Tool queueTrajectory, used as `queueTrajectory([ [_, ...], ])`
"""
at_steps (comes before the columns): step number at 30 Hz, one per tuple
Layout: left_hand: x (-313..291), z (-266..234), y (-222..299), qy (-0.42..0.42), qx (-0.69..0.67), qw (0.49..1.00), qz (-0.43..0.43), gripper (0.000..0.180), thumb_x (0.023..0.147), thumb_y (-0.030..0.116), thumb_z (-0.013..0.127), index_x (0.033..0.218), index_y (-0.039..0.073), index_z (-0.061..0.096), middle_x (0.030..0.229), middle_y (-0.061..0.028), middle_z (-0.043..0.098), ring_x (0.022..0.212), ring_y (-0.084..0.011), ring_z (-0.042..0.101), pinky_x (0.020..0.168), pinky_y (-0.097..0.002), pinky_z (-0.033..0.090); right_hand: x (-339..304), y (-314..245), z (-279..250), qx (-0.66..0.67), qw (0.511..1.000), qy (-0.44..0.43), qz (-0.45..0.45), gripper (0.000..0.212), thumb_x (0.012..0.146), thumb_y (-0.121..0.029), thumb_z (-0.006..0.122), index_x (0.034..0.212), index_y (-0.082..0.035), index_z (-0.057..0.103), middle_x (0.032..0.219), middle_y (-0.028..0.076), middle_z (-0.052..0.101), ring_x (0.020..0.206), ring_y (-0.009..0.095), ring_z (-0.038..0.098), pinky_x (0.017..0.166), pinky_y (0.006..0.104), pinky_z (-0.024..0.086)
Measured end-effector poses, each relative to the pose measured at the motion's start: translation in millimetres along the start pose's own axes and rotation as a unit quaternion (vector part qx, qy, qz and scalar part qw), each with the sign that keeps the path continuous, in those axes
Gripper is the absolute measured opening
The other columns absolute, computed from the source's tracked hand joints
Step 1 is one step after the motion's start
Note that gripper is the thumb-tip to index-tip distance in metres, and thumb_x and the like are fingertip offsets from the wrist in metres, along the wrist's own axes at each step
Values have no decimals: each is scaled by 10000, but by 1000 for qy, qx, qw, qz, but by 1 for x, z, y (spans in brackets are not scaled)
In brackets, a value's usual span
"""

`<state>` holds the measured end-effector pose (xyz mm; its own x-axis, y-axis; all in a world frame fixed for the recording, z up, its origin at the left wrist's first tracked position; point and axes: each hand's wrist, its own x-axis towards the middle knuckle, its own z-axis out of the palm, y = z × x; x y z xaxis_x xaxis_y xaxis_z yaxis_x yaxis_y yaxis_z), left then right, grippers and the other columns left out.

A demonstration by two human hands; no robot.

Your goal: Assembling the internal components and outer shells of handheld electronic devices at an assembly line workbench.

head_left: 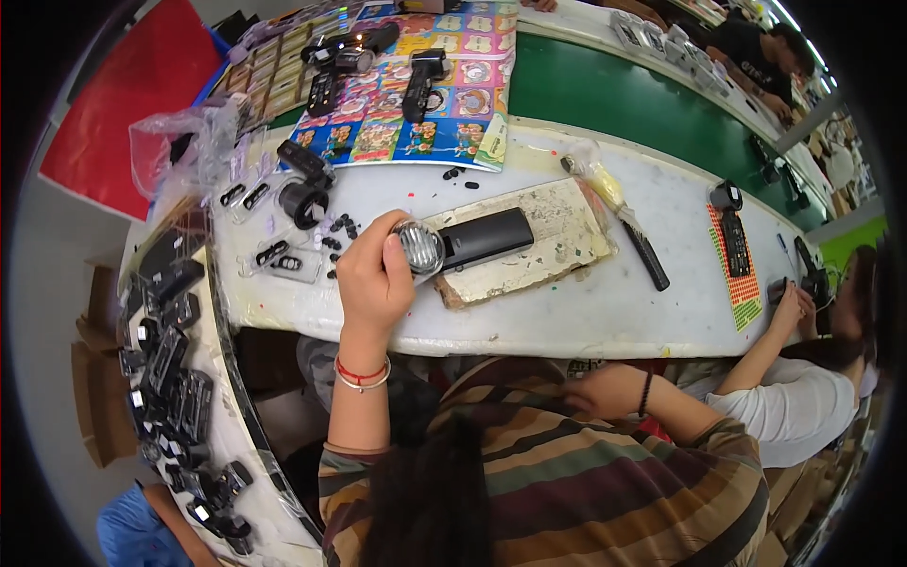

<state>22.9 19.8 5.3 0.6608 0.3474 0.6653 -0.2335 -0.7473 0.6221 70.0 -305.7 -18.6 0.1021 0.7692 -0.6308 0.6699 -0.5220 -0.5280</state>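
My left hand [376, 279] is closed around the round, ribbed silver head [419, 248] of a black handheld device. Its flat black handle [491, 236] points right and lies over a worn, pale block [557, 222] with chipped edges. My right hand [609, 389] is drawn back below the table's front edge, close against the striped top. Its fingers look curled, and whether anything is in them cannot be made out. To the right of the block lies a hammer-like tool with a black grip [645, 253] and a yellowish, wrapped upper part [605, 184].
Small black parts [345, 227], clear plastic pieces [293, 265] and a black ring-headed device [304, 200] lie left. More black devices rest on a printed sheet [453, 104] and the left side table [175, 378]. A sticker sheet [735, 269] and a co-worker's hands [795, 307] are right.
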Motion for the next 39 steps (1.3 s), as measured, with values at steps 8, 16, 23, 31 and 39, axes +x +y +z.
queueTrajectory([
  [8, 4, 2, 4, 9, -11, 1000, -7, 193, 886, 97, 460, 955, 1, 613, 760, -166, 628, 623, -315, 610, 564, -341, 472, 59, -59, -147, -78, 805, 508, -296, 353, 827, -172, 617, 1133, -18, 534, 1088, 160, 571, 1037, 342, 522, 886, 394, 422],
  [16, 1, -2, 8, 21, -5, 1000, -8, 192, 886, 121, 462, 949, 10, 606, 769, -164, 625, 635, -313, 610, 590, -338, 476, 105, -51, -149, -299, 802, 441, -270, 587, 851, -457, 542, 1219, -5, 472, 1203, 158, 530, 1146, 306, 490, 948, 392, 405],
  [23, 20, 0, -1, -57, -107, 978, -170, 253, 879, 151, 420, 836, -20, 603, 655, -148, 599, 579, -226, 579, 560, -297, 427, 108, -56, -162, -251, 868, 355, -241, 583, 864, -418, 535, 1218, 39, 461, 1208, 195, 510, 1159, 323, 477, 953, 395, 403],
  [31, 6, -3, 6, -32, -100, 983, -149, 255, 834, 95, 408, 875, -36, 623, 710, -142, 637, 629, -206, 623, 616, -289, 474, 108, -54, -153, -180, 851, 400, -288, 493, 846, -333, 561, 1199, 6, 502, 1155, 165, 554, 1050, 318, 540, 900, 407, 424],
  [39, 1, 0, 8, -14, -43, 993, -108, 246, 844, 120, 423, 844, -6, 634, 662, -145, 605, 592, -180, 589, 580, -286, 443, 58, 1, -162, -19, 795, 571, -205, 329, 892, -252, 563, 1107, -3, 567, 1101, 169, 579, 1032, 320, 540, 902, 365, 422],
])
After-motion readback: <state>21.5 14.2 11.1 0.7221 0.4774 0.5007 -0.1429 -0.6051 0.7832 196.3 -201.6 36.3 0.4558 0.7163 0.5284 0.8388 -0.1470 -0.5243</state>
